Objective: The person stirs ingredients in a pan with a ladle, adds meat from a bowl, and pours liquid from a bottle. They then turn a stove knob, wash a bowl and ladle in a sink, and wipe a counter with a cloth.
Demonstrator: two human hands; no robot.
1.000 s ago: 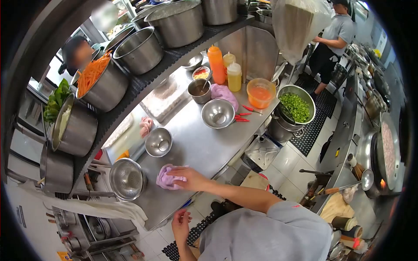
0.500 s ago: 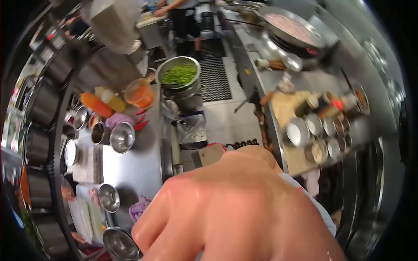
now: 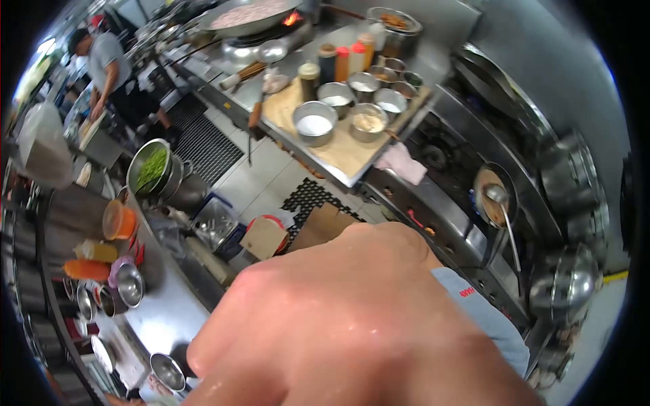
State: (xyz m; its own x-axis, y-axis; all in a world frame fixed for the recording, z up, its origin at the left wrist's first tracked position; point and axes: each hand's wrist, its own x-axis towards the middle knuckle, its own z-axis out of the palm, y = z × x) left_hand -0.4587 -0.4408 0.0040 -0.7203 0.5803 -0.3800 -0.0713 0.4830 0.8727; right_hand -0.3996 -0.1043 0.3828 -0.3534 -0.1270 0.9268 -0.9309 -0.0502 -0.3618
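Note:
My right hand [image 3: 338,331] fills the bottom middle of the view, very close to the camera, with its back and knuckles facing up. Its fingers run out of the picture at the lower edge, so what they hold or touch is hidden. Behind it the bare forearm is strongly foreshortened, and a grey sleeve [image 3: 467,311] with red lettering shows to the right. My left hand is not visible.
On the right, a counter carries metal bowls [image 3: 315,124], sauce bottles [image 3: 342,62] and a wok [image 3: 254,19] near a flame. A pan [image 3: 493,197] with a ladle sits farther right. A pot of chopped greens [image 3: 152,169] stands left; a co-worker [image 3: 112,74] works beyond.
The view has swung to the right, so the seasoning counter moved toward the middle and the stove with the pan came into sight. My right hand stays close to the camera.

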